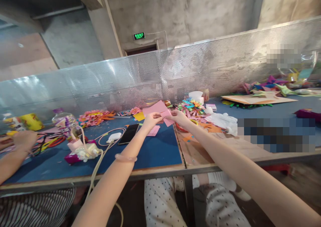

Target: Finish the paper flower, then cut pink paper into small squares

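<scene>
Out in front of me, over the table, I hold a sheet of pink paper [156, 109] between both hands. My left hand [152, 120] pinches its lower edge near the middle. My right hand [178, 116] grips the right-hand part, where the paper looks folded or layered; I cannot tell which. Below my left hand, another pink paper piece [153, 130] lies on the blue tabletop [157, 153]. A yellow paper piece [139, 116] rests just left of the held sheet. Beside my left wrist is a black phone [128, 134].
A power strip with plugs and a white cable [86, 151] lies at left, near a plastic bottle [64, 118]. Piles of paper flowers [94, 117] stand along the perforated metal screen [120, 81]. A white plastic bag [223, 120] lies right. A co-worker's hand [24, 140] is at far left.
</scene>
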The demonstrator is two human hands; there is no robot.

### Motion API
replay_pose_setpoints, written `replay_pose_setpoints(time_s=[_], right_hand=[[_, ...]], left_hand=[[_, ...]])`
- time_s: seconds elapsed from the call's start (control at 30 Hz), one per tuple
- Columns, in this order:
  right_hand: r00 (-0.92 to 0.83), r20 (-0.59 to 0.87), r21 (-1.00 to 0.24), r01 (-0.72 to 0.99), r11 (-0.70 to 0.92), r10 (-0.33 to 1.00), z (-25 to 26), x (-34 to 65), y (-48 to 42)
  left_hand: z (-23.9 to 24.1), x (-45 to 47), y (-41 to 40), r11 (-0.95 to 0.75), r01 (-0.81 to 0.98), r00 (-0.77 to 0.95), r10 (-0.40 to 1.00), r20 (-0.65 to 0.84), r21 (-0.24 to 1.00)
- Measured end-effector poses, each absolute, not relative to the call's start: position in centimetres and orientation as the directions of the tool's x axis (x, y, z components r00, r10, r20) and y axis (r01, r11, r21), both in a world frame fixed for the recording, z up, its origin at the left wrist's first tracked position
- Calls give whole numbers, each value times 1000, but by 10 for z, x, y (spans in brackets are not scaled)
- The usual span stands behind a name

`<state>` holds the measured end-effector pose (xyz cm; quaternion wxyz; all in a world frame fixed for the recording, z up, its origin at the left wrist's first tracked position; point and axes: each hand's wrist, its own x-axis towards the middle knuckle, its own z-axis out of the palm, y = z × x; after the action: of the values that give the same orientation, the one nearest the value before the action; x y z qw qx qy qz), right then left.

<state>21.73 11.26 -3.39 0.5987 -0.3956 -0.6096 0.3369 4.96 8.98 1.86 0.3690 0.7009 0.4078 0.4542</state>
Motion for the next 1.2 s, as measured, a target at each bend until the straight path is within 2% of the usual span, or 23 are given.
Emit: replay_pose_setpoints(time_s=[0.37,0.8,1.03,1.2], right_hand=[[24,462,-885,81,459,887,-31,216,111],[59,446,-894,67,443,893,-24,216,103],[-167,373,-922,39,384,912,-24,222,97],[-138,352,-930,57,363,926,-26,222,100]], left_hand=[[20,50,88,-411,257,243,903,353,875],[13,49,97,-398,185,269,900,343,899],[18,46,94,-449,303,287,884,369,841],[20,45,92,-508,348,320,854,410,788]])
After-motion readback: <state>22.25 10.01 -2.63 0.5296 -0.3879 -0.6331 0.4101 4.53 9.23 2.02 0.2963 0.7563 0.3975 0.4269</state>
